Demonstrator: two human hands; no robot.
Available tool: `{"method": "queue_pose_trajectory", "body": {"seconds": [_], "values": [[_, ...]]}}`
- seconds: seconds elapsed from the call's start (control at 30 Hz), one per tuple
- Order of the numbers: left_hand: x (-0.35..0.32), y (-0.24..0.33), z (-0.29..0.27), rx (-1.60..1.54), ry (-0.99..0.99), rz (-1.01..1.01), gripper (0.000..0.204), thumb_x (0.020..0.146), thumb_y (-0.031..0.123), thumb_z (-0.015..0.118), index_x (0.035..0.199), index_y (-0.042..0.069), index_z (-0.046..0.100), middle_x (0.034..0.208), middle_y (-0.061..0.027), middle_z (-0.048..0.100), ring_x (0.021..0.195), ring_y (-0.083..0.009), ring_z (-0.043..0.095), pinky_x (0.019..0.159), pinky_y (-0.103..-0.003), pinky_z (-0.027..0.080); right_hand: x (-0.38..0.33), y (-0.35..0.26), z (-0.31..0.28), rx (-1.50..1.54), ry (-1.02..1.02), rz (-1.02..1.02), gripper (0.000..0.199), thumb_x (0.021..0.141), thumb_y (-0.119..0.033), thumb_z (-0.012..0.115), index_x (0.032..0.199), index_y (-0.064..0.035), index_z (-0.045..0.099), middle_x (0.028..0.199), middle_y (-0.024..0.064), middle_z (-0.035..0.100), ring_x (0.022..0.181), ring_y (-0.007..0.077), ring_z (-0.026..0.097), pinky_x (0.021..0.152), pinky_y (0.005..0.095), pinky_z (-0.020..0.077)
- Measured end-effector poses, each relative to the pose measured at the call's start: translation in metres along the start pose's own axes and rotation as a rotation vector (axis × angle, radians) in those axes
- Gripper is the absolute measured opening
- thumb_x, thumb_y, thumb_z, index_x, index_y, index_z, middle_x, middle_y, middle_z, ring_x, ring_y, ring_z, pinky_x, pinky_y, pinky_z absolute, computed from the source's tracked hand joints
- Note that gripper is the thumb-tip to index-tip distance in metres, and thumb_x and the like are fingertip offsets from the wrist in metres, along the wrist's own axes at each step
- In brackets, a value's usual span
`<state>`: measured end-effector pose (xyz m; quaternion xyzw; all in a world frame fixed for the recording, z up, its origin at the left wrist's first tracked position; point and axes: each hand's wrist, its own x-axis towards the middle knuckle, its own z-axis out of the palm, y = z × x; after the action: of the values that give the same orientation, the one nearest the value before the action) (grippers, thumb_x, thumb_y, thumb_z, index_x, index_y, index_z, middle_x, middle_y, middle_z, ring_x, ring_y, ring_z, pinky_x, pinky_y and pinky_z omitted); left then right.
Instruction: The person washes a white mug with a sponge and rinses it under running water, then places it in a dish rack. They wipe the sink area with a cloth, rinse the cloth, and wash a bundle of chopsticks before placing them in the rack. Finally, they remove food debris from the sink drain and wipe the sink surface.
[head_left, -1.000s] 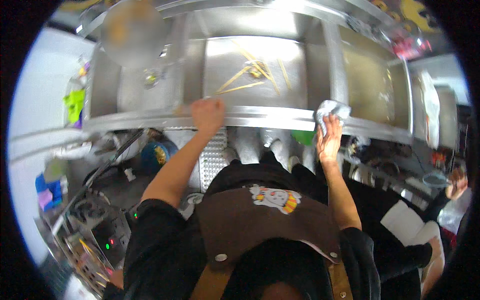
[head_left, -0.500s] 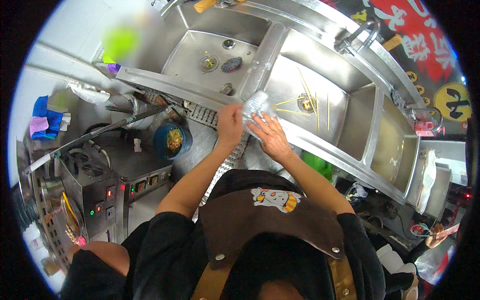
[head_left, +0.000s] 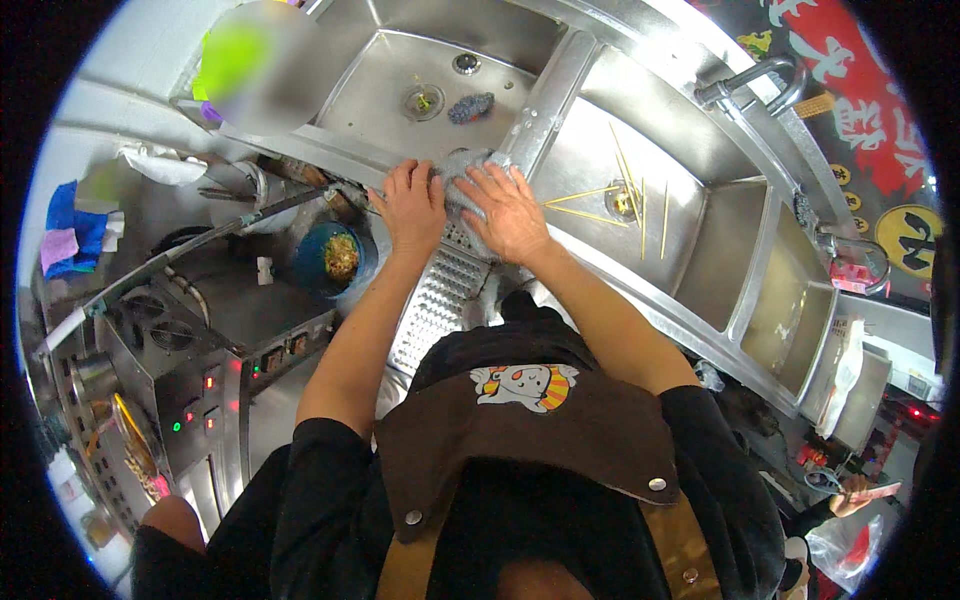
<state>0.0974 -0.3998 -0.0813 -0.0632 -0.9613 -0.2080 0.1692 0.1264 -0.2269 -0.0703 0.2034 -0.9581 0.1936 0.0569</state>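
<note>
Against the front rim of the steel sink, my right hand lies flat, fingers spread, on a crumpled grey cloth. The cloth looks wet and is partly covered by that hand. Close on its left is my left hand, fingers stretched forward over the rim, its fingertips near or at the cloth's edge; whether they touch it I cannot tell. Beyond them in the left basin are a steel wool scrubber and a drain with yellow-green scraps. Several thin wooden sticks lie in the middle basin.
A blue bucket of food scraps stands left of my left forearm. Below my hands is a perforated metal panel. A faucet overhangs the middle basin; cloudy liquid fills the right one. Another person's hand shows far right.
Both hands have moved left along the sink's front rim, the cloth going with the right hand. My left hand's fingers, curled before, are now stretched out. The view has shifted slightly.
</note>
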Motion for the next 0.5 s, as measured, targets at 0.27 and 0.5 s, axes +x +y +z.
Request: {"method": "queue_pose_trajectory", "body": {"seconds": [0.27, 0.5], "values": [[0.029, 0.003, 0.038, 0.2, -0.026, 0.115, 0.03, 0.089, 0.034, 0.054, 0.108, 0.012, 0.066, 0.116, -0.0064, 0.061, 0.12, -0.0259, 0.048, 0.107, -0.061, 0.019, 0.068, 0.121, -0.004, -0.199, 0.131, 0.19, 0.043, 0.093, -0.038, 0.051, 0.133, -0.0231, 0.053, 0.144, 0.0029, 0.043, 0.137, 0.0265, 0.031, 0.114, 0.0481, 0.0211], [0.035, 0.017, 0.033, 0.311, -0.141, 0.08, 0.032, 0.092, 0.034, 0.05, 0.09, 0.01, 0.071, 0.102, -0.0037, 0.067, 0.107, -0.0237, 0.055, 0.107, -0.054, 0.023, 0.117, 0.192, -0.011, -0.238, 0.147, 0.255, 0.043, 0.094, -0.039, 0.049, 0.134, -0.0237, 0.051, 0.146, 0.0027, 0.041, 0.138, 0.0277, 0.03, 0.114, 0.05, 0.0212]]}}
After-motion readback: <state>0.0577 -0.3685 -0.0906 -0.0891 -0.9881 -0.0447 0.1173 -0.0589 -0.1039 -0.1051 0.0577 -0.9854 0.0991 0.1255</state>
